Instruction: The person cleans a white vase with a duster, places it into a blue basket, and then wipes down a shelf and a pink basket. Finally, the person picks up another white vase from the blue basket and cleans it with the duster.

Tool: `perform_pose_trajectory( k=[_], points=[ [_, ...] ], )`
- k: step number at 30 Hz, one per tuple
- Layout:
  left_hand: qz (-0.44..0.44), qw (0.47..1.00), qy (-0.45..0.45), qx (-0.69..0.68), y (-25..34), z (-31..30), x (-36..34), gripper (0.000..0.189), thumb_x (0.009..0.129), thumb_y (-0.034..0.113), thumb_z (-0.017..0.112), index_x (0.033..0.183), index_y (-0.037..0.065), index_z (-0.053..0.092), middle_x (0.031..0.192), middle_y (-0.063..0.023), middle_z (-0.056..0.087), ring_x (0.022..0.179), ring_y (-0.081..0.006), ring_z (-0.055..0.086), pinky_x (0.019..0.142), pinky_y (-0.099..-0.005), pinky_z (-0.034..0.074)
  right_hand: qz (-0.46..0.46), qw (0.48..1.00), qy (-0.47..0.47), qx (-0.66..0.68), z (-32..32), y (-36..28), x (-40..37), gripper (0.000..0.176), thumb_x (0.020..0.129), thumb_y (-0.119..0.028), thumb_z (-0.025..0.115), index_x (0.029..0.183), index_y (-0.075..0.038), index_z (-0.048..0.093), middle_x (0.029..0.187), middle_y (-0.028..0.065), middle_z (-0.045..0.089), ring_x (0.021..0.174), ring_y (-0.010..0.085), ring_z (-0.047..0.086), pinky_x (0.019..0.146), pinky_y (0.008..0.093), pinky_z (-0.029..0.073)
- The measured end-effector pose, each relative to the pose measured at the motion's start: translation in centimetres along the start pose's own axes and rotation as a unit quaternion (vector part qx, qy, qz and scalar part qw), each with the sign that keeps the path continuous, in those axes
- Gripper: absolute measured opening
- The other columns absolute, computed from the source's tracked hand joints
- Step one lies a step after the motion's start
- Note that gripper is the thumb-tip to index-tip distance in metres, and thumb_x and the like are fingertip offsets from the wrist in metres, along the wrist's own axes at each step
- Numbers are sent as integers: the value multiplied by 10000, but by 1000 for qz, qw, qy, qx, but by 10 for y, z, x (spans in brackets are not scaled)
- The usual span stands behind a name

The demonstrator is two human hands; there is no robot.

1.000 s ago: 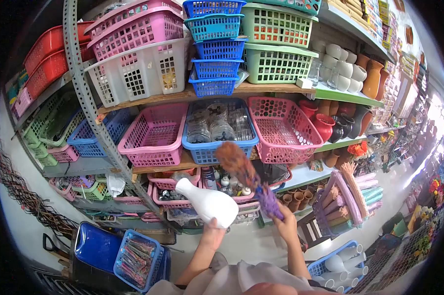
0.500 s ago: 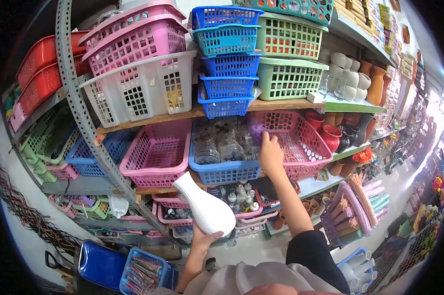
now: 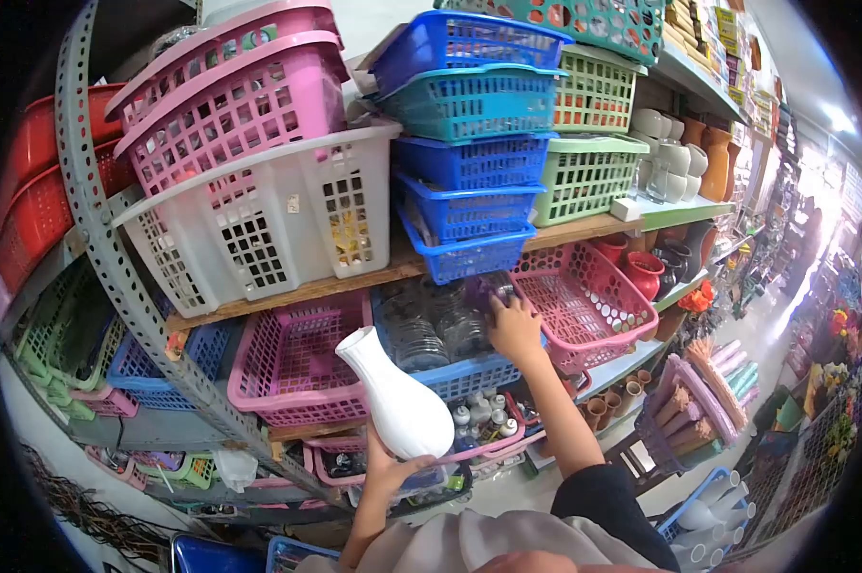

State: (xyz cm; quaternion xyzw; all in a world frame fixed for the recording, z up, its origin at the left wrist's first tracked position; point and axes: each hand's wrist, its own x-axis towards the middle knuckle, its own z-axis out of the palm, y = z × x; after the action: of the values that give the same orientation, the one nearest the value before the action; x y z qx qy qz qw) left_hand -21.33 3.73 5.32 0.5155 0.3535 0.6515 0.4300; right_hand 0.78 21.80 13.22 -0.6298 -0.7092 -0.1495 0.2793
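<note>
A white vase (image 3: 407, 411), narrow at the neck and rounded below, tilts to the left in my left hand (image 3: 390, 468), whose fingers wrap round its lower part. My right hand (image 3: 515, 329) reaches over the right end of a blue basket (image 3: 488, 377) on the middle shelf. Its bent fingers are on a small purple item (image 3: 486, 289), whose kind I cannot make out. Round clear-wrapped packs (image 3: 416, 339) fill the blue basket beside that hand.
An unfilled-looking pink basket (image 3: 302, 353) stands to the left, and another pink basket (image 3: 584, 301) to the right. Above hangs a stack of blue baskets (image 3: 474, 210) over the shelf edge. A perforated metal post (image 3: 116, 239) rises at left. Small bottles (image 3: 483, 415) sit lower down.
My right hand, with the purple item, has come down into the right end of the blue basket. The view has shifted closer to the shelves; the vase stays in my left hand.
</note>
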Motion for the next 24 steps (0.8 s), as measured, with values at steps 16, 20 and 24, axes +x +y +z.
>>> perform_pose_trajectory(
  k=[16,20,24],
  points=[
    [131,860,40,492,105,-122,74,1125,523,259,884,1424,54,242,1387,-206,361,1267,-384,373,1049,-468,328,-247,757,-138,589,-40,-213,-12,694,713,-267,786,1243,17,439,1186,220,525,1112,343,529,948,410,416],
    [94,813,62,572,112,-170,95,1031,541,255,854,1381,34,298,1375,-189,376,1283,-377,330,1072,-458,293,-272,763,-100,577,-19,-261,-1,698,669,-189,782,1248,2,444,1204,215,513,1144,368,488,982,429,398],
    [68,793,65,601,104,-213,124,934,599,226,813,1363,30,314,1354,-202,395,1266,-384,352,1073,-460,284,-269,788,-73,549,23,-315,10,761,607,-117,764,1278,-13,419,1259,242,469,1188,426,416,1007,447,381]
  ],
)
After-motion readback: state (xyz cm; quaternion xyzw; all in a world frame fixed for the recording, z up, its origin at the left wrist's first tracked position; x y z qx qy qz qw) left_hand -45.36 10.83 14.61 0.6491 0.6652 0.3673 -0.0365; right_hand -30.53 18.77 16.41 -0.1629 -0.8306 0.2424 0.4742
